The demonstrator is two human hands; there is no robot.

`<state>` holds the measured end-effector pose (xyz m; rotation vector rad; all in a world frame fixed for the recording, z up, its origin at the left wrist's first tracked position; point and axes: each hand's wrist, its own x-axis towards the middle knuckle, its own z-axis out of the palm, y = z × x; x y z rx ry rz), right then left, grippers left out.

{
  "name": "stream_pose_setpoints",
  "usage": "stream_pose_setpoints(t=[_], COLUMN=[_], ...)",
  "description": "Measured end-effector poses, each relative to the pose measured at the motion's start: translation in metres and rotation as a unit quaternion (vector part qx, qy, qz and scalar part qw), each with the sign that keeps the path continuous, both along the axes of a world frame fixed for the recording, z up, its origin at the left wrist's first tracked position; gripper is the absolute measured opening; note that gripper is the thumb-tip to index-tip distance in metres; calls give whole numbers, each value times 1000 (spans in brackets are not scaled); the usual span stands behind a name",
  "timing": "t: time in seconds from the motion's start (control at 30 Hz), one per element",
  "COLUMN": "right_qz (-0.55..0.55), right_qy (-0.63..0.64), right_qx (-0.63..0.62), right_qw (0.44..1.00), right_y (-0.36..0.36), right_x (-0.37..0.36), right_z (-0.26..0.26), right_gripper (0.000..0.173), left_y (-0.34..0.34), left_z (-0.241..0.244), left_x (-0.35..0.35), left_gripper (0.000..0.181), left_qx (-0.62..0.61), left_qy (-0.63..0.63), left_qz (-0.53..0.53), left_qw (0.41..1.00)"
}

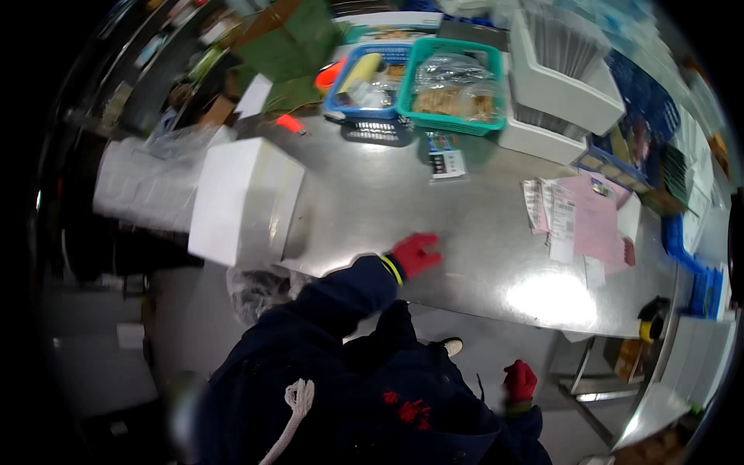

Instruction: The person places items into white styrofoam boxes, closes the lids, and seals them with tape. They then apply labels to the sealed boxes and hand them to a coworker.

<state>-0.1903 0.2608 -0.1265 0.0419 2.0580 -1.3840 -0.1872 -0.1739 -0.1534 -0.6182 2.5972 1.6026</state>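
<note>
My left hand, in a red glove, reaches over the front of a stainless steel table with fingers apart and nothing in them. Away from the table, to the lower right, hangs my right hand in a red glove; its fingers look curled, and whether they hold something cannot be told. A white box stands at the table's left edge. Further back lies a small clear packet with a printed card. Pink sheets and printed labels lie to the right.
A blue basket and a green basket with bagged goods stand at the back, beside white bins of upright sleeves. An orange-red tool lies left of them. A tape dispenser sits at the right front corner; plastic-wrapped white items are far left.
</note>
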Motion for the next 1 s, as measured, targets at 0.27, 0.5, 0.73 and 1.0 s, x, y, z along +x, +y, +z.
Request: stream_pose_setpoints(t=[0.27,0.5,0.73,1.0], right_qz=[295,382,287,182], right_qy=[12,70,158,104], right_qx=[-250,-291,-316,-305], right_qw=[922,874,891,929], right_y=[-227,-469,-691,-740], right_x=[-82,-51,-23,-5], right_z=[68,92,67,33], right_gripper=[37,39,50,47], left_y=[-106,-281,-332,-307], left_z=[96,76,40,101], left_x=[187,360,357,305], left_gripper=[42,53,60,60], left_qx=[-119,-261,10,278], left_qy=[293,169,340,459], left_qz=[488,731,630,498], left_qw=[813,607,699,681])
